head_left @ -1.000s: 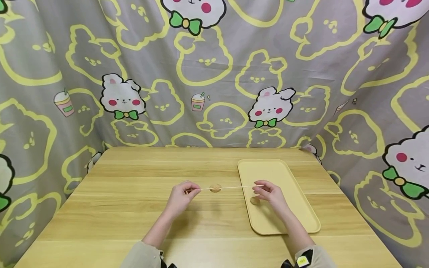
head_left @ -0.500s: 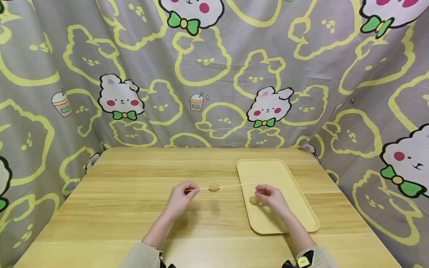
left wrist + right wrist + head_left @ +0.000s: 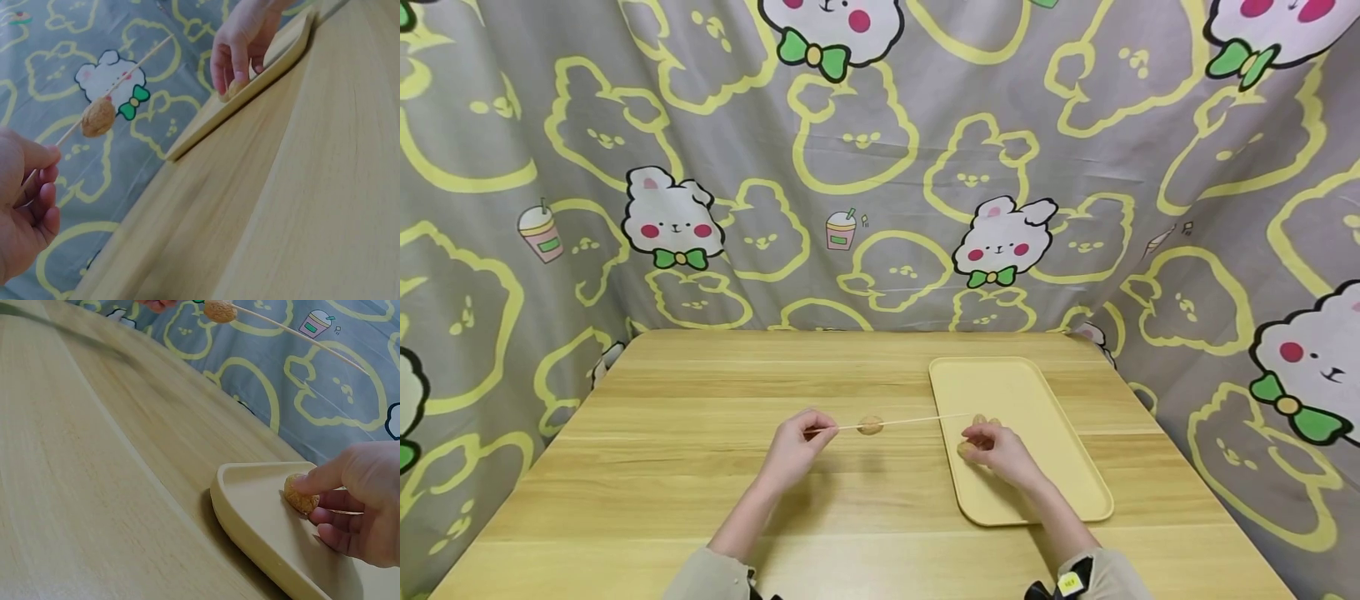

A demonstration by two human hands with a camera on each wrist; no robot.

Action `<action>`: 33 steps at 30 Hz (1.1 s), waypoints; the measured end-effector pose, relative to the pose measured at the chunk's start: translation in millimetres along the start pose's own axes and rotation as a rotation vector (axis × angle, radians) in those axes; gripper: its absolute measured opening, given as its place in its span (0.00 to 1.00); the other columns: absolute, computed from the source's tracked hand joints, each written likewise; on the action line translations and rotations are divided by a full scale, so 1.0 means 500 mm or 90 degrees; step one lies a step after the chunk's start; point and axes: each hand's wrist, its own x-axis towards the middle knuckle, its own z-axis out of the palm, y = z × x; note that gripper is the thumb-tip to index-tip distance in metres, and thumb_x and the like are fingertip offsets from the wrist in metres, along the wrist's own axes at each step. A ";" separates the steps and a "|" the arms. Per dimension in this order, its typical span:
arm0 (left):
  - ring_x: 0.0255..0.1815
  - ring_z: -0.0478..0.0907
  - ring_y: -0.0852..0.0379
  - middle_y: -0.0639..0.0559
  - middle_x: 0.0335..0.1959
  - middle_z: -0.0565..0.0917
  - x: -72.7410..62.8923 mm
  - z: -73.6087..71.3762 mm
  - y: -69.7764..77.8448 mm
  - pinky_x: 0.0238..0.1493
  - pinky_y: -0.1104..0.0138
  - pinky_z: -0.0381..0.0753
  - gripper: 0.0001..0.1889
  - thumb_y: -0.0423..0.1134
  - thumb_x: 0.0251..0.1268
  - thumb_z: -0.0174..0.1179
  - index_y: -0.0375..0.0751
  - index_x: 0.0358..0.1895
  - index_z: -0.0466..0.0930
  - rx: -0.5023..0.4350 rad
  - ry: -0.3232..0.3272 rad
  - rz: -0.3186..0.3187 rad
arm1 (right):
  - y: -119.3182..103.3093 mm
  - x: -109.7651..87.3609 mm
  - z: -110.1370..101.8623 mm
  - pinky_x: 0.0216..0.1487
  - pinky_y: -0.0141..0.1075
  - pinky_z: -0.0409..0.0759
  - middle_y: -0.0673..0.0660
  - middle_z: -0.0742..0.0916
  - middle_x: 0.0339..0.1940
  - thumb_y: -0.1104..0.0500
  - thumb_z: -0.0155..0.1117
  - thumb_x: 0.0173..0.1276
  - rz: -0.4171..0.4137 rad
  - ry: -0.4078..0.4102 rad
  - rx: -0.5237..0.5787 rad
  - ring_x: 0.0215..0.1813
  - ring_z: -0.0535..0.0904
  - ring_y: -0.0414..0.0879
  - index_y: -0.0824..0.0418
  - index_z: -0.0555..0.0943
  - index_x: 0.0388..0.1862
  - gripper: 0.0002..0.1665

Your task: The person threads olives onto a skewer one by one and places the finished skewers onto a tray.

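Observation:
My left hand [image 3: 796, 446] pinches a thin wooden skewer [image 3: 917, 419] between thumb and fingers, above the table. One golden-brown, rough-skinned fried ball [image 3: 870, 426] is threaded on it, a short way beyond my fingertips. The skewer's bare end reaches rightward over the tray's left edge. Down at the yellow tray [image 3: 240, 515], my right hand [image 3: 1003, 457] pinches a second fried ball [image 3: 301, 494] with thumb and fingers. In the head view, more brown balls [image 3: 980, 419] show just behind those fingers, partly hidden.
The wooden table [image 3: 700, 500] extends left of the tray and in front of it. A grey curtain [image 3: 910, 167] with rabbit prints hangs behind the table and along its sides. The tray has a low raised rim.
My right hand has left the skewer's far end and gone down to a ball in the tray. The left hand has shifted slightly left, still holding the skewer with its ball.

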 end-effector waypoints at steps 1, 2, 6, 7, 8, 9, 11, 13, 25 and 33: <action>0.31 0.73 0.58 0.48 0.30 0.79 0.000 -0.001 -0.002 0.32 0.70 0.73 0.02 0.26 0.60 0.59 0.31 0.31 0.80 0.001 0.001 0.001 | -0.001 0.000 0.001 0.29 0.30 0.74 0.55 0.81 0.33 0.66 0.69 0.54 0.005 0.005 -0.002 0.34 0.74 0.45 0.71 0.80 0.44 0.17; 0.30 0.73 0.58 0.48 0.29 0.79 0.000 -0.001 -0.006 0.32 0.70 0.73 0.02 0.26 0.60 0.59 0.30 0.31 0.80 0.002 0.001 0.002 | -0.001 -0.001 0.002 0.28 0.30 0.74 0.55 0.81 0.33 0.66 0.69 0.54 0.010 0.009 -0.001 0.34 0.74 0.45 0.70 0.80 0.44 0.17; 0.31 0.74 0.58 0.50 0.30 0.80 0.013 0.002 -0.054 0.32 0.70 0.73 0.03 0.29 0.60 0.60 0.31 0.32 0.80 0.008 0.010 -0.003 | -0.006 -0.005 0.000 0.30 0.33 0.78 0.58 0.82 0.36 0.66 0.67 0.57 0.024 0.016 0.043 0.37 0.77 0.47 0.73 0.78 0.45 0.17; 0.31 0.74 0.58 0.50 0.30 0.80 0.017 0.002 -0.066 0.32 0.70 0.73 0.03 0.29 0.59 0.61 0.31 0.32 0.80 0.008 0.013 -0.003 | -0.008 -0.006 0.000 0.31 0.34 0.79 0.60 0.82 0.37 0.66 0.66 0.58 0.027 0.017 0.062 0.37 0.78 0.48 0.74 0.78 0.46 0.18; 0.32 0.74 0.58 0.51 0.30 0.80 0.020 0.003 -0.078 0.32 0.69 0.74 0.03 0.30 0.59 0.61 0.32 0.33 0.80 0.009 0.014 -0.002 | -0.010 -0.006 -0.001 0.32 0.35 0.80 0.62 0.82 0.39 0.67 0.66 0.58 0.030 0.018 0.085 0.38 0.78 0.48 0.75 0.77 0.46 0.18; 0.31 0.74 0.58 0.52 0.30 0.80 0.024 0.003 -0.089 0.32 0.69 0.74 0.03 0.31 0.59 0.61 0.33 0.33 0.81 0.008 0.015 -0.003 | -0.013 -0.007 -0.003 0.34 0.36 0.80 0.64 0.82 0.41 0.67 0.65 0.59 0.031 0.017 0.103 0.39 0.79 0.49 0.75 0.77 0.47 0.18; 0.31 0.74 0.59 0.52 0.30 0.79 0.025 0.000 -0.096 0.31 0.70 0.73 0.03 0.31 0.59 0.62 0.33 0.32 0.81 0.009 0.014 0.003 | -0.018 -0.008 -0.007 0.36 0.37 0.80 0.66 0.81 0.44 0.68 0.64 0.60 0.030 0.016 0.134 0.39 0.79 0.48 0.76 0.76 0.47 0.17; 0.31 0.74 0.58 0.52 0.29 0.79 0.024 -0.001 -0.097 0.31 0.70 0.73 0.03 0.31 0.59 0.61 0.33 0.32 0.81 0.008 0.011 0.008 | -0.024 -0.008 -0.011 0.38 0.37 0.80 0.67 0.81 0.45 0.67 0.63 0.60 0.024 0.015 0.151 0.38 0.79 0.46 0.75 0.76 0.47 0.17; 0.32 0.73 0.58 0.53 0.30 0.79 0.017 -0.005 -0.094 0.33 0.69 0.73 0.02 0.30 0.59 0.61 0.33 0.31 0.80 0.008 -0.005 0.002 | -0.056 -0.010 -0.028 0.41 0.33 0.77 0.59 0.82 0.37 0.67 0.60 0.62 -0.004 0.020 0.246 0.38 0.78 0.43 0.78 0.74 0.50 0.19; 0.32 0.74 0.59 0.53 0.30 0.79 0.013 -0.006 -0.097 0.32 0.69 0.73 0.03 0.31 0.59 0.61 0.33 0.32 0.80 0.009 0.004 0.004 | -0.064 -0.010 -0.027 0.41 0.33 0.78 0.62 0.82 0.39 0.69 0.59 0.62 -0.031 0.010 0.278 0.38 0.78 0.39 0.80 0.73 0.50 0.20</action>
